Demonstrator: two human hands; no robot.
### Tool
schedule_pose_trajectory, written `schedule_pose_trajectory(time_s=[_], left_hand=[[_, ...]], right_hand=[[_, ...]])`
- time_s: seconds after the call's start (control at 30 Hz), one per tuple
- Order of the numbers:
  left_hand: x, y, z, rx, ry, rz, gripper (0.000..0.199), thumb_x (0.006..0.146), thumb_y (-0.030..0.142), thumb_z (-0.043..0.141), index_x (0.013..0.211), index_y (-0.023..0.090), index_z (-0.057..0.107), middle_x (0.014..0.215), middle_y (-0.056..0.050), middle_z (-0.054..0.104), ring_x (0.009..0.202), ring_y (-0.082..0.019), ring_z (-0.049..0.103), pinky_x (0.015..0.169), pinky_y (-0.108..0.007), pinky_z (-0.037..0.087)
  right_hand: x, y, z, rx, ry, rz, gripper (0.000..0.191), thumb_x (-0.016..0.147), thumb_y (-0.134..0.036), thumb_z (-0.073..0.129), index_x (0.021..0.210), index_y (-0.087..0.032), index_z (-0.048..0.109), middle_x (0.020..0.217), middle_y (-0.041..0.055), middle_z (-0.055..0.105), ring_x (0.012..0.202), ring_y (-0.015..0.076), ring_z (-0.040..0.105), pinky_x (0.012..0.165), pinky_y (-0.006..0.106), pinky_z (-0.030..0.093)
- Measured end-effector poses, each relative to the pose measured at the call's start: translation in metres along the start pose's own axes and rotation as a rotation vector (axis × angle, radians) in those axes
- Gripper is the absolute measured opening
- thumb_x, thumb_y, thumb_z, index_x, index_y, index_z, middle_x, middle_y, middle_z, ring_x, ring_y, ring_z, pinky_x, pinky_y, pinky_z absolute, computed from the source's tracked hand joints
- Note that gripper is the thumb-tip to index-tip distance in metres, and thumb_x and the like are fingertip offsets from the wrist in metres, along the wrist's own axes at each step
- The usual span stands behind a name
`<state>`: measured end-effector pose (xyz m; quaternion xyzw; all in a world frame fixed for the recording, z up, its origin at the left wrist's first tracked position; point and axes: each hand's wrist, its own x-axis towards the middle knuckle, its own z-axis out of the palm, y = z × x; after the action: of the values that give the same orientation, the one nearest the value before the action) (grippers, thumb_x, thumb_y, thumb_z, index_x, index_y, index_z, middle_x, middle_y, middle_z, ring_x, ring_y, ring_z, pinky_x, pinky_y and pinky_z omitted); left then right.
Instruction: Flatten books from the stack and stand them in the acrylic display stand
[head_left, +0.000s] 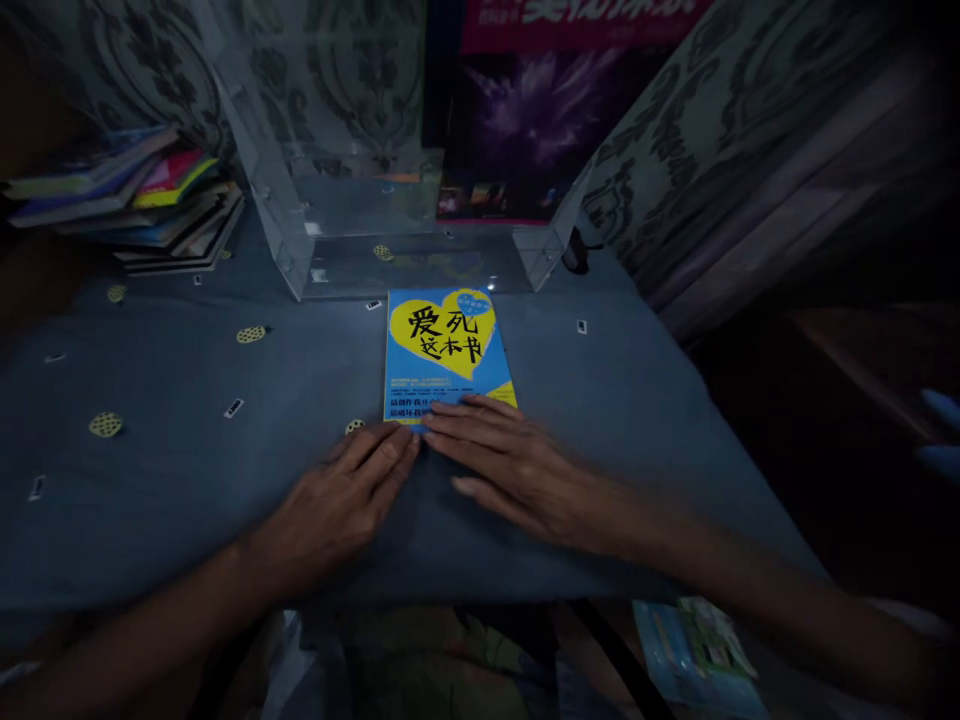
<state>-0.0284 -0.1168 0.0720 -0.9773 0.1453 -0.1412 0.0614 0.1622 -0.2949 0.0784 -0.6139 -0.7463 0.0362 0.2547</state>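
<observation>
A small blue book (442, 375) with a yellow heart and black Chinese characters on its cover lies flat on the blue cloth-covered table (300, 375). My left hand (352, 485) touches the book's near left corner, its fingers stretched out. Across the near right part of the cover lies my right hand (517, 460), flat with the fingers extended, hiding part of the lower print. Neither hand grips anything. Just beyond the book's far edge stands a clear acrylic rack (296, 265).
Inside the rack, on the right, stands a large dark book (517, 140) with a purple burst. A loose pile of books (142, 200) sits at the back left. Patterned curtains hang behind. Below the table's front edge, at the right, lies a blue-green packet (694, 655).
</observation>
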Motion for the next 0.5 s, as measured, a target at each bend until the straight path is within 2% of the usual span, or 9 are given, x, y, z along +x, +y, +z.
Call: schedule_pose_trajectory(time_s=[0.1, 0.23, 0.4, 0.5], left_hand=[[0.002, 0.001, 0.000, 0.003, 0.043, -0.007, 0.038, 0.099, 0.007, 0.036, 0.128, 0.002, 0.060, 0.123, -0.019, 0.066, 0.118, -0.028, 0.061, 0.100, -0.040, 0.055], [0.002, 0.003, 0.003, 0.004, 0.090, -0.024, 0.035, 0.098, 0.006, 0.037, 0.119, 0.005, 0.065, 0.117, -0.016, 0.069, 0.113, -0.026, 0.062, 0.096, -0.037, 0.054], [0.000, 0.006, 0.009, 0.033, 0.018, -0.044, 0.036, 0.097, 0.008, 0.041, 0.127, 0.007, 0.061, 0.118, -0.015, 0.068, 0.118, -0.024, 0.060, 0.098, -0.034, 0.051], [-0.002, 0.007, 0.012, 0.026, -0.028, -0.058, 0.042, 0.097, 0.007, 0.039, 0.136, 0.008, 0.056, 0.124, -0.014, 0.067, 0.122, -0.023, 0.058, 0.101, -0.033, 0.049]], right_hand=[[0.020, 0.002, 0.003, 0.017, -0.083, 0.002, 0.051, 0.105, -0.039, 0.043, 0.145, -0.008, 0.050, 0.150, 0.0159, 0.052, 0.144, 0.0228, 0.044, 0.122, 0.044, 0.036], [0.037, 0.012, 0.005, 0.053, -0.166, -0.005, 0.049, 0.106, -0.039, 0.042, 0.147, -0.012, 0.048, 0.152, 0.0132, 0.050, 0.146, 0.0189, 0.039, 0.125, 0.042, 0.030], [0.054, 0.031, 0.007, 0.066, -0.212, -0.082, 0.045, 0.108, -0.034, 0.039, 0.144, -0.011, 0.052, 0.150, 0.0116, 0.053, 0.146, 0.0167, 0.039, 0.127, 0.040, 0.024], [0.062, 0.044, 0.008, 0.070, -0.238, -0.078, 0.044, 0.107, -0.035, 0.040, 0.144, -0.013, 0.053, 0.151, 0.0093, 0.052, 0.147, 0.0165, 0.037, 0.127, 0.040, 0.024]])
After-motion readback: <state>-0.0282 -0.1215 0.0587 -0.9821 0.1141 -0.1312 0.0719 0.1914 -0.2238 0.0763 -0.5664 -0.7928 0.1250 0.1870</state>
